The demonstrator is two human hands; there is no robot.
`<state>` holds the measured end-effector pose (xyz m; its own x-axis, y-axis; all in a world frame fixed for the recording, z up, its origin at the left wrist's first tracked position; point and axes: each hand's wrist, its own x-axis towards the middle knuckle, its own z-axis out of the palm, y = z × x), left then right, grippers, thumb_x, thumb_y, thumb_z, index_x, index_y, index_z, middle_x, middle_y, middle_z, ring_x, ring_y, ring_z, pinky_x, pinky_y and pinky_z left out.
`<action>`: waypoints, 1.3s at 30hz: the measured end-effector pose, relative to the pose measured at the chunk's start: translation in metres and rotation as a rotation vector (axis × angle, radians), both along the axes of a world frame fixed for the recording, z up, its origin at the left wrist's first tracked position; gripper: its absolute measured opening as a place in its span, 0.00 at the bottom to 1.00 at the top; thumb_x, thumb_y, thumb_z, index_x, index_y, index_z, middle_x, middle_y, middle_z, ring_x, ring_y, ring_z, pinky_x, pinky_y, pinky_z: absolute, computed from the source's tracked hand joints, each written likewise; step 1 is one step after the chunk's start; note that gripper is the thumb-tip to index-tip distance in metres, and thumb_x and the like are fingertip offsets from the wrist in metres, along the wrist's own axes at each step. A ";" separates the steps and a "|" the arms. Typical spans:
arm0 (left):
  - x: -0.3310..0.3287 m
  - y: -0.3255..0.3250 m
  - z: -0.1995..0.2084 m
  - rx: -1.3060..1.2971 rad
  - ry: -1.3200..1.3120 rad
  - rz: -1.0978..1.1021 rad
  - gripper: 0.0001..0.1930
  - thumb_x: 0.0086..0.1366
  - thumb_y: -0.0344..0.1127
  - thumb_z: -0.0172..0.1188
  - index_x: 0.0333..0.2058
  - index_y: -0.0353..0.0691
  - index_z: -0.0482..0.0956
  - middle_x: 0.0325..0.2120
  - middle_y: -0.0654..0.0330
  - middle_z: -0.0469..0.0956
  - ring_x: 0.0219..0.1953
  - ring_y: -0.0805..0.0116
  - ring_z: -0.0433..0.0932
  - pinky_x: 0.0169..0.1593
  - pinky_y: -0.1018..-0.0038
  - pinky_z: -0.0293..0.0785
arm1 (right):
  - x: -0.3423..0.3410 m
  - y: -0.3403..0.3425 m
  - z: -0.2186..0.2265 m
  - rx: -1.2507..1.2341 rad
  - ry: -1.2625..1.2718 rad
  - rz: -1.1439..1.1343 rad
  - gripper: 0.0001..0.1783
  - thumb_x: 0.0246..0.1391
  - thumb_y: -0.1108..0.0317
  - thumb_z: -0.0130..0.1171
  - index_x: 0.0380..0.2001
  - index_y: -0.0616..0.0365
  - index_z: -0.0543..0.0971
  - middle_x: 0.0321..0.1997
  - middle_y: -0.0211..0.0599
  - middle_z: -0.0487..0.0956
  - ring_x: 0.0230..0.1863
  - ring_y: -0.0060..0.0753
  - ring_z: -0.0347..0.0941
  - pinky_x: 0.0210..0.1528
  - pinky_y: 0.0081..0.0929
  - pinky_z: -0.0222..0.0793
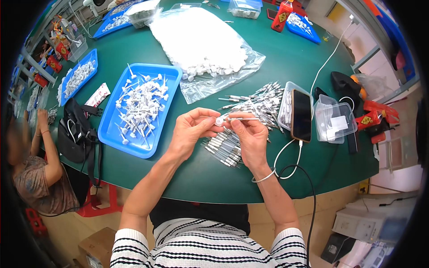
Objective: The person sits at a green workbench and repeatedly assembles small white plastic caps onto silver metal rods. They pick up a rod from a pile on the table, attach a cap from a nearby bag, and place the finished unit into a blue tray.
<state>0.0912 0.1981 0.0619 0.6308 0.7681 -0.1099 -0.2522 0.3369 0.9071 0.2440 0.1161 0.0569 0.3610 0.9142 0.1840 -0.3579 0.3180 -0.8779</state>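
Note:
My left hand (191,130) pinches a small round white plastic cap (219,121) between thumb and fingertips. My right hand (252,140) grips a thin metal rod (242,119), its left end at the cap. Whether the rod is inside the cap or only touching it, I cannot tell. Under and beyond my right hand lies a heap of similar metal rods (257,106), with a neater row of rods (222,149) nearer me. To the left, a blue tray (167,110) bears many rods with white caps on them. Beyond my hands, a clear plastic bag (201,42) holds loose white caps.
A phone (301,115) leans on a clear box of rods (286,96), its white cable (286,154) running by my right wrist. Right of it are clear containers (333,120) and a red bottle (373,118). A black bag (78,131) and a co-worker (44,178) are at left.

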 end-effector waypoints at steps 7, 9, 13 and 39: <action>0.002 -0.002 0.007 -0.135 -0.019 -0.032 0.11 0.63 0.29 0.59 0.44 0.34 0.77 0.35 0.57 0.81 0.38 0.71 0.82 0.38 0.81 0.80 | -0.001 0.002 -0.002 -0.012 0.053 -0.044 0.08 0.57 0.75 0.59 0.40 0.65 0.77 0.38 0.37 0.80 0.39 0.24 0.77 0.45 0.19 0.73; 0.003 -0.004 0.006 -0.126 -0.017 -0.044 0.11 0.62 0.28 0.61 0.43 0.34 0.77 0.35 0.58 0.81 0.37 0.73 0.81 0.38 0.82 0.80 | -0.001 0.002 -0.003 -0.008 0.106 -0.045 0.08 0.56 0.75 0.60 0.39 0.64 0.77 0.37 0.37 0.80 0.39 0.23 0.77 0.44 0.19 0.73; 0.004 -0.005 0.003 -0.089 -0.001 -0.062 0.11 0.60 0.28 0.63 0.42 0.35 0.77 0.33 0.60 0.80 0.35 0.76 0.80 0.38 0.82 0.79 | -0.002 0.004 -0.004 0.000 0.155 -0.064 0.06 0.55 0.75 0.61 0.37 0.63 0.77 0.35 0.36 0.80 0.38 0.23 0.77 0.42 0.19 0.73; 0.001 -0.008 0.005 -0.037 -0.008 -0.036 0.05 0.63 0.32 0.61 0.33 0.38 0.77 0.26 0.65 0.77 0.27 0.79 0.77 0.32 0.83 0.77 | -0.007 -0.003 -0.003 0.041 -0.293 -0.107 0.08 0.58 0.73 0.58 0.40 0.64 0.78 0.40 0.34 0.78 0.40 0.22 0.75 0.44 0.18 0.71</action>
